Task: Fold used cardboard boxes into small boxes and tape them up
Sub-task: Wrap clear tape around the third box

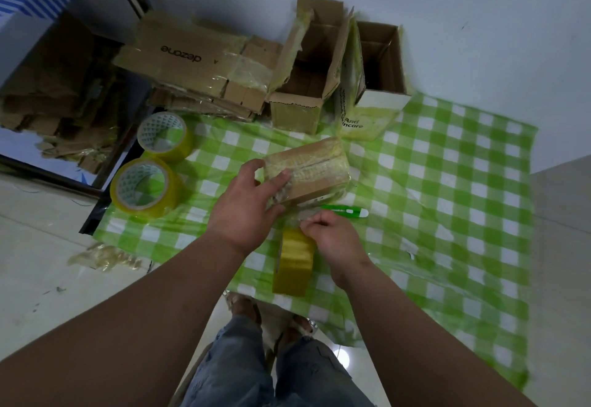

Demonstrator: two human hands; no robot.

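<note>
Small brown box (307, 170), closed, wrapped in glossy yellowish tape, lying tilted on green checked cloth (447, 183). Tape roll (294, 262) standing on edge just below it, strip drawn up toward box. Two more rolls (144, 187) lying flat at left; flattened cardboard (192, 67) and two open boxes (307, 87) behind.

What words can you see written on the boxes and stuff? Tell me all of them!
"dezone", upside down in this view, on the flattened cardboard box.
"A", a single letter, on the same flattened box, right of that word.
"And" above "...ncare", partly cut off, on the white box.
More print runs up that white box's edge, too blurred to read.
The small taped box, the tape rolls and the green pen show no readable words.
</note>
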